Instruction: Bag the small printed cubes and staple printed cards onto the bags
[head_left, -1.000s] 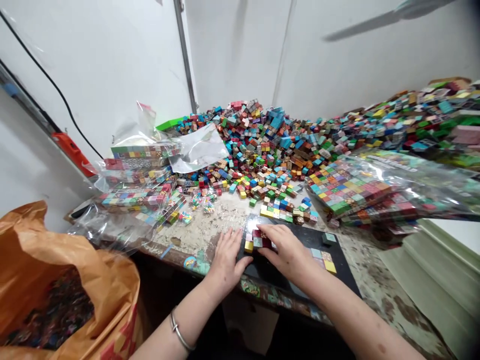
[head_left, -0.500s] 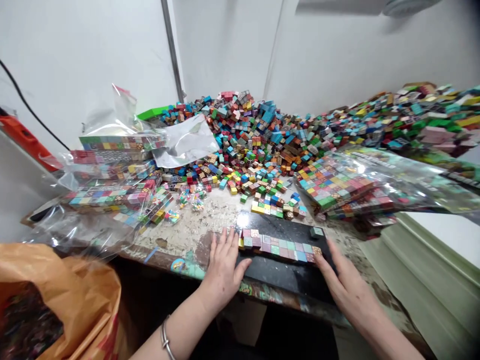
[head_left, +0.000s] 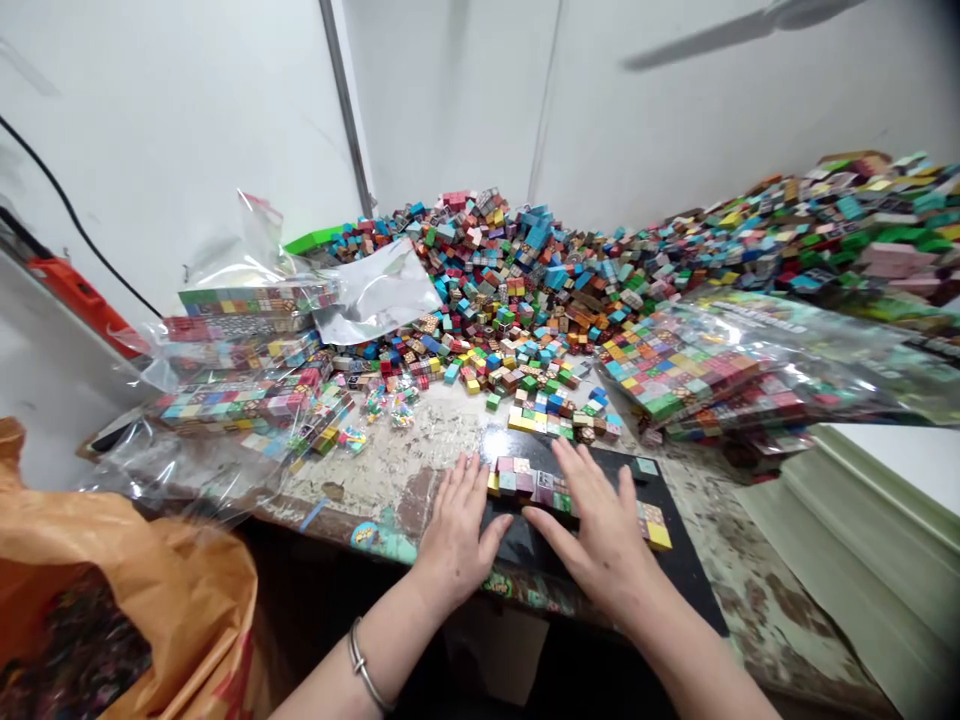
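Observation:
A row of small coloured patterned cubes (head_left: pixel 515 478) lies on a black board (head_left: pixel 690 575) at the table's front. Flat beside the row's left end is my left hand (head_left: pixel 459 535), fingers stretched out and thumb apart. My right hand (head_left: pixel 600 535) spreads over the middle and right of the row, hiding many of its cubes. Whether its fingertips press on them I cannot tell. Past that hand, a yellow cube (head_left: pixel 658 535) shows at the row's right end. One grey-green cube (head_left: pixel 643 468) sits alone near the board's upper right corner.
A large heap of coloured blocks (head_left: pixel 510 270) rises against the wall. Clear bags of cubes lie left (head_left: pixel 232 400) and right (head_left: pixel 690 360). An orange bag (head_left: pixel 187 580) stands at lower left, and a pale green container (head_left: pixel 847 530) at right.
My right hand has moved left from the row's right end to over its middle. A yellow cube now shows at the right end. My left hand stays by the left end.

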